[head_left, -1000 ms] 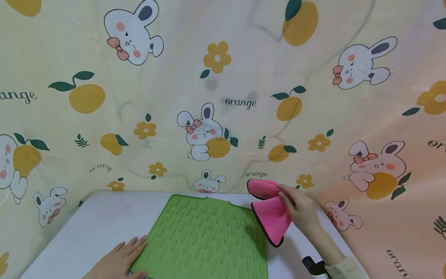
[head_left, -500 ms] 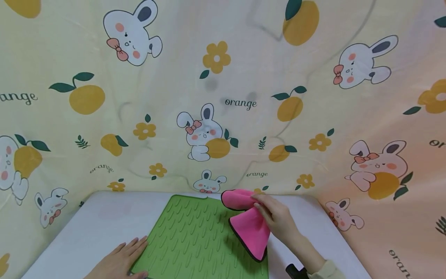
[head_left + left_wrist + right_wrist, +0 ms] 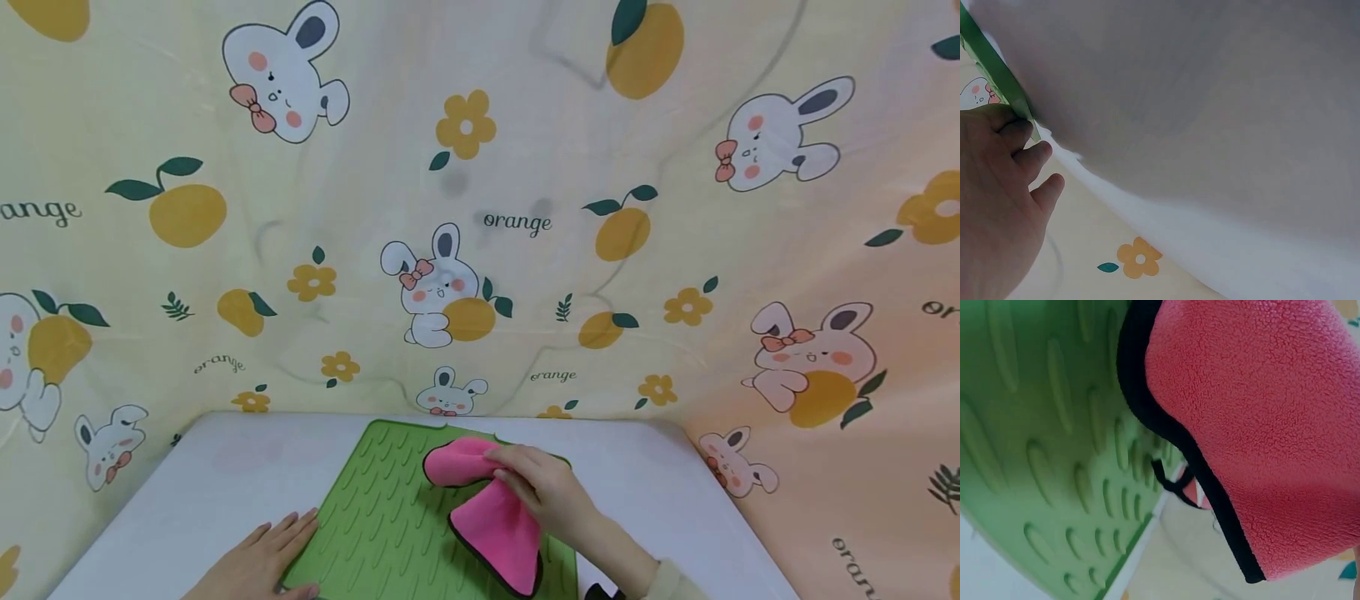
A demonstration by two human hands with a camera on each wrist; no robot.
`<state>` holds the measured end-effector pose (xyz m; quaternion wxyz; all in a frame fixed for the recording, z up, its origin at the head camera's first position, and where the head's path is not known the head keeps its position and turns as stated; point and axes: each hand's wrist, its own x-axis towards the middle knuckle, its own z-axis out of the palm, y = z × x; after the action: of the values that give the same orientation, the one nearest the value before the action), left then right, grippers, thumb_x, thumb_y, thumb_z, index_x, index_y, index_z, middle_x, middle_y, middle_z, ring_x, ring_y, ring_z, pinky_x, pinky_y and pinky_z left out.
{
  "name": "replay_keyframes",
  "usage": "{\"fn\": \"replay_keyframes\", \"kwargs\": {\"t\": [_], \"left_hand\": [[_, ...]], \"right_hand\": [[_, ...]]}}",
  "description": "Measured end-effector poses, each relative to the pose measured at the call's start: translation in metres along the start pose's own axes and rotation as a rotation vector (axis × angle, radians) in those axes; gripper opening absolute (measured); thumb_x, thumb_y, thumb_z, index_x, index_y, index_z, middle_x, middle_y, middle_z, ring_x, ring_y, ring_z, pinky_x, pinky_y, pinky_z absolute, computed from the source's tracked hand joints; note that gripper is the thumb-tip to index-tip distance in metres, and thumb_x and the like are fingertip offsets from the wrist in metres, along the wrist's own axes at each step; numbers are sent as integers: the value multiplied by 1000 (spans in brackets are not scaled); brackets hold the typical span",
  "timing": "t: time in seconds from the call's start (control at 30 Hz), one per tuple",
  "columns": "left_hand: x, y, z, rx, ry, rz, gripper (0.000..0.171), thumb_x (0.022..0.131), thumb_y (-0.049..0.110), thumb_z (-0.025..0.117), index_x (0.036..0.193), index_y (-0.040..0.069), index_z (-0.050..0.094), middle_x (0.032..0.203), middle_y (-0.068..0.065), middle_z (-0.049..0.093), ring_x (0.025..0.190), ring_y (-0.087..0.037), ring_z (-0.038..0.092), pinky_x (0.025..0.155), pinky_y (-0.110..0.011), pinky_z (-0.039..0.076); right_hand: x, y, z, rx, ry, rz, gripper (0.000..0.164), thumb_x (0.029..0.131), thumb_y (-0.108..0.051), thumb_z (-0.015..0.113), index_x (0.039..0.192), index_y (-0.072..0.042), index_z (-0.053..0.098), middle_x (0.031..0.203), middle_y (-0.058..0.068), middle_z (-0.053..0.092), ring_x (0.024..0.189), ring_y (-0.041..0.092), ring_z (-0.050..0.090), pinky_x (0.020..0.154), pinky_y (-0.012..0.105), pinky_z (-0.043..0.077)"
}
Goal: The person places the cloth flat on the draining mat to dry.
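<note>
A green mat with raised oblong ridges (image 3: pixel 375 508) lies flat on the white table. My left hand (image 3: pixel 258 554) rests at its left edge with fingers straight; in the left wrist view the fingertips (image 3: pixel 1041 153) are right beside the mat's green edge (image 3: pixel 1000 69). Over the right half of the mat, my right hand (image 3: pixel 547 492) pinches a pink cloth with black trim (image 3: pixel 498 521) by its middle, so its two ends fan out and hang down. Fuzzy pile shows on the cloth (image 3: pixel 1260 425) in the right wrist view, where it hides nearly all of the hand.
The white table (image 3: pixel 637 467) extends on both sides of the mat. A curtain printed with rabbits and oranges (image 3: pixel 525 275) rises behind it and along both sides. A black object (image 3: pixel 600 592) shows under the right wrist.
My right hand has carried the pink cloth leftward and nearer, from beyond the mat's right edge to over its right half. The left hand stays in place.
</note>
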<state>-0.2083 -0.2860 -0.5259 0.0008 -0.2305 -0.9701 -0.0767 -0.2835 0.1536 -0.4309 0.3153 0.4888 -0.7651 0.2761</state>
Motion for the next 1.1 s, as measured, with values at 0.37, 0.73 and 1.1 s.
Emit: {"fn": "replay_keyframes", "kwargs": {"t": [0.37, 0.73, 1.1], "left_hand": [[2, 2, 0, -38, -42, -49, 93, 94, 73, 55, 150, -1, 51, 156, -15, 51, 138, -44, 50, 107, -66, 42], [2, 1, 0, -46, -44, -50, 92, 94, 72, 55, 150, -1, 51, 156, -15, 51, 138, -45, 50, 107, -67, 41], [2, 1, 1, -21, -15, -25, 91, 95, 72, 55, 150, 0, 52, 155, -15, 51, 137, -44, 51, 106, -66, 43]], "right_hand": [[-10, -4, 26, -36, -81, -87, 24, 103, -16, 66, 127, -11, 71, 116, 1, 74, 103, 15, 73, 90, 25, 58], [-19, -6, 36, -17, -447, 129, 37, 110, -29, 54, 144, -18, 63, 145, 1, 62, 132, 20, 60, 104, 41, 53], [-27, -13, 49, 22, -701, 150, 48, 114, -40, 36, 157, -24, 48, 164, 0, 42, 150, 27, 40, 115, 47, 42]]}}
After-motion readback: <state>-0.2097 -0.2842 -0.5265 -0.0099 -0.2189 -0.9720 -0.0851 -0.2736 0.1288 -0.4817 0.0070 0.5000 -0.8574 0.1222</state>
